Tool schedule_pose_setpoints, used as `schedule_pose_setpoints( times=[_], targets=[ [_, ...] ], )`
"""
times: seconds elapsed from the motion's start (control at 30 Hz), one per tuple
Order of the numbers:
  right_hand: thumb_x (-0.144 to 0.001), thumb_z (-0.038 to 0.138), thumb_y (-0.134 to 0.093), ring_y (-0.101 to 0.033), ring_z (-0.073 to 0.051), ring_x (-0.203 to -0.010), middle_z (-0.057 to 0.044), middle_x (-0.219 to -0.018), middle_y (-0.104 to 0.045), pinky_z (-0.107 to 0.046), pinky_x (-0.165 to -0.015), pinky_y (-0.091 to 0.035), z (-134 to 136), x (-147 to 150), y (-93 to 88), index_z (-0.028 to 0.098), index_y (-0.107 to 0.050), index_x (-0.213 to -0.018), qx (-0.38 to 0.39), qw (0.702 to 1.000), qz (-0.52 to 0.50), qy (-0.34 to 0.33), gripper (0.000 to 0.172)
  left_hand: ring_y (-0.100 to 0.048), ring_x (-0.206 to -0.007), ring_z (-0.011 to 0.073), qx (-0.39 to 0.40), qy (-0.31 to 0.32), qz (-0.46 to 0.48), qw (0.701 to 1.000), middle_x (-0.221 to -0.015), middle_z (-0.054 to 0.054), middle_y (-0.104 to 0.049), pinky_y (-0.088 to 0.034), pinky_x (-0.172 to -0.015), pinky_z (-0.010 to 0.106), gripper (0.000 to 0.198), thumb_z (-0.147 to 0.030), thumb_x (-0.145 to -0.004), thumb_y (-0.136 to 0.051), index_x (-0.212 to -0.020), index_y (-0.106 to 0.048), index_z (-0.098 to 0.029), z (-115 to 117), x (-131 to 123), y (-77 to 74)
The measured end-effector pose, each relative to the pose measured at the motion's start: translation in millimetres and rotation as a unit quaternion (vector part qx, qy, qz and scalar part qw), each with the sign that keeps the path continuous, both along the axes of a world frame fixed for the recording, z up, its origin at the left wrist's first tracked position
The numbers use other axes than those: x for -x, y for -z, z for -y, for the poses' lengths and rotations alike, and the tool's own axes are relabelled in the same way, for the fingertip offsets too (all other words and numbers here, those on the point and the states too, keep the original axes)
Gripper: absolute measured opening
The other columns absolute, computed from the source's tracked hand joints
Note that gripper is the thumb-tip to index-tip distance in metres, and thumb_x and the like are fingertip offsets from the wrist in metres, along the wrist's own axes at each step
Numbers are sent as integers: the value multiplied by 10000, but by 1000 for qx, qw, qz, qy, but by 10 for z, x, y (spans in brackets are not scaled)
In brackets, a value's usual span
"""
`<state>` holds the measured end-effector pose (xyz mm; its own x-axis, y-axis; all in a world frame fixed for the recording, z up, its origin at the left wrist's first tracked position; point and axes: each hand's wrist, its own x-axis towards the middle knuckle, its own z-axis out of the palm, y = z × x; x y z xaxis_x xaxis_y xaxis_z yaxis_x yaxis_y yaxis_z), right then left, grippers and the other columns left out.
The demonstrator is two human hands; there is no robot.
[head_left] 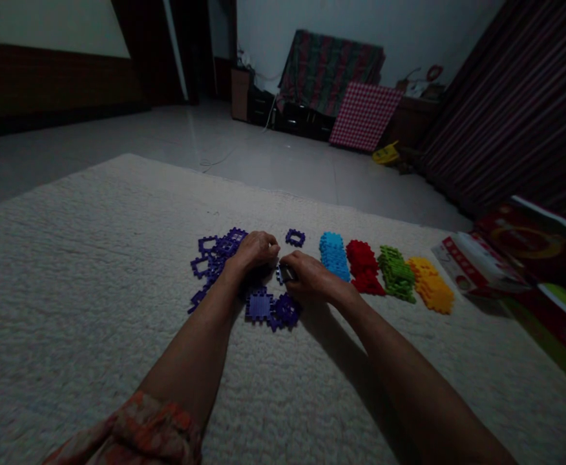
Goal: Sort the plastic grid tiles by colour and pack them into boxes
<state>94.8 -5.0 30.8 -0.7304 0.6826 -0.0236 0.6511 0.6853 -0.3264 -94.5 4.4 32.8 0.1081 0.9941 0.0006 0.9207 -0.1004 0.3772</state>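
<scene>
Purple toothed building tiles lie in a loose pile, some square with open centres, others with a lattice. My left hand is over the pile's right side with its fingers curled; what they hold, if anything, is hidden. Close beside it, my right hand pinches a dark toothed building tile that is partly covered by the fingers. In front of my hands lie a solid square purple tile and a rounder purple tile. One frame-shaped purple tile sits apart, beyond my right hand.
To the right stand rows of blue tiles, red tiles, green tiles and yellow tiles. Boxes sit at the right edge of the cream mat. A cloth-covered cabinet stands across the tiled floor.
</scene>
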Motion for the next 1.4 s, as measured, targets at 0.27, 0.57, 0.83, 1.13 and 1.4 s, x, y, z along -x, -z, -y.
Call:
schedule_pose_setpoints(
  times=[0.27,0.57,0.83,1.13,1.4],
  targets=[
    [-889,249,-637,-587,-264,-1140,-161,-1226,-616,-347,-962,-443,-539,49,-169,156,-606,-1238,-97,983,22,157,363,-702,-1056,223,-20,-5,-2,1000,-1088,124,-772,-493,-944,276,371,-259,-902,-488,-1119,-777,-174,-61,2,87],
    [-873,279,-628,-609,-262,-1125,-176,-1193,-626,-319,-951,-453,-847,221,11,122,-635,-1174,-66,978,66,189,340,-702,-1059,217,-7,-8,0,1000,-1089,108,-774,-493,-942,279,374,-283,-915,-486,-1144,-768,-191,-50,0,75],
    [-805,267,-689,-583,-264,-1215,-189,-1334,-578,-305,-955,-455,-950,252,-2,110,-460,-1402,-45,980,85,176,658,-699,-1065,216,-7,-7,3,1000,-1096,108,-773,-489,-948,282,362,-287,-916,-494,-1131,-771,-197,-60,6,87],
    [-787,244,-719,-603,-299,-1143,-158,-1257,-629,-398,-950,-446,-959,216,-28,187,-564,-1278,-63,980,135,129,517,-698,-1062,241,-19,11,-1,1000,-1095,148,-766,-482,-953,308,360,-251,-909,-494,-1111,-776,-156,-30,-3,55],
    [-822,156,-643,-482,-319,-1282,-180,-1374,-522,-451,-1056,-388,-295,18,-251,163,-483,-1357,-133,988,31,76,558,-697,-1056,216,-11,-3,-7,1000,-1090,111,-773,-483,-944,277,370,-266,-903,-491,-1131,-771,-184,-36,-10,57]
  ],
)
